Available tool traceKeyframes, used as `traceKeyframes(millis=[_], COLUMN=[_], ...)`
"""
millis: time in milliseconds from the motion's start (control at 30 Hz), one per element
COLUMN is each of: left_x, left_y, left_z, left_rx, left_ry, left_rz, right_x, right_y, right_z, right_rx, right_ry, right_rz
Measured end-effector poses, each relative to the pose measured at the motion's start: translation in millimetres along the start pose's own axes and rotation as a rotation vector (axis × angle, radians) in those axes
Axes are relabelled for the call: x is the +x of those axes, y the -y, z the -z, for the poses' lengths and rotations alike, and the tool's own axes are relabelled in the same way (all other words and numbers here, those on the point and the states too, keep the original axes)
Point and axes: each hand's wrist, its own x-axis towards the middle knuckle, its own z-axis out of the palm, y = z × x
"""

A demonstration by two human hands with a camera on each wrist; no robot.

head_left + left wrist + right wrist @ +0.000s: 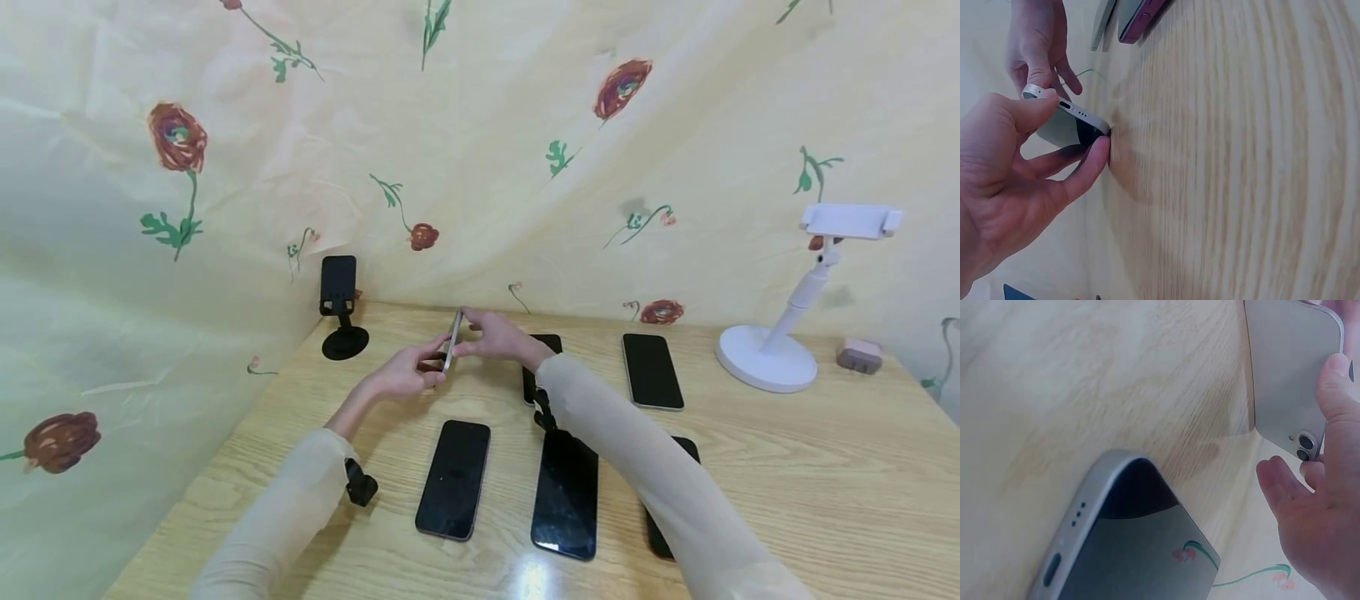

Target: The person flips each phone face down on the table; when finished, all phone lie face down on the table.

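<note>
Held phone (452, 342): silver, lifted off the tabletop (810, 467), edge-on toward the head camera, tilted near upright, toward the back of the tabletop, left of centre.
Left hand (405, 377): thumb and fingers curled round the phone's lower end; charging port and speaker holes seen between thumb and fingertip (1099, 150) in the left wrist view.
Right hand (498, 336): reaching across from the right, fingertips pinching the upper end; thumb (1335, 375) laid along the edge near the twin camera lenses in the right wrist view.
Hands together: both clamped on the same phone, one at each end, nearly touching.
Front row: three dark-screened phones lying flat, left one (453, 478), middle one (566, 492), right one (667, 500) mostly hidden under the right sleeve (645, 467).
Back row: one phone (542, 367) partly behind the right forearm, another (652, 370) lying clear to the right.
Black stand (341, 308): upright at the far left corner, near the held phone, not touching.
White stand (806, 308): round base at far right, clamp on top.
Pink charger block (859, 356): just right of the white base.
Backdrop: cream floral cloth (525, 150) behind and to the left.
</note>
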Motion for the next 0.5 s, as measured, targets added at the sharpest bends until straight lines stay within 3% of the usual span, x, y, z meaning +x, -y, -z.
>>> traceKeyframes(millis=[233,500], left_x=[-6.5,-7.8], left_y=[-2.9,-3.7], left_z=[3.7,3.1], left_rx=[-0.114,-0.208], left_ry=[0.007,-0.036], left_rz=[0.008,0.053], right_x=[1.3,-0.4], right_y=[4.9,6.7], right_z=[-3.3,-9.4], right_rx=[0.002,-0.002], right_ry=[-0.003,-0.013], right_rz=[0.013,0.033])
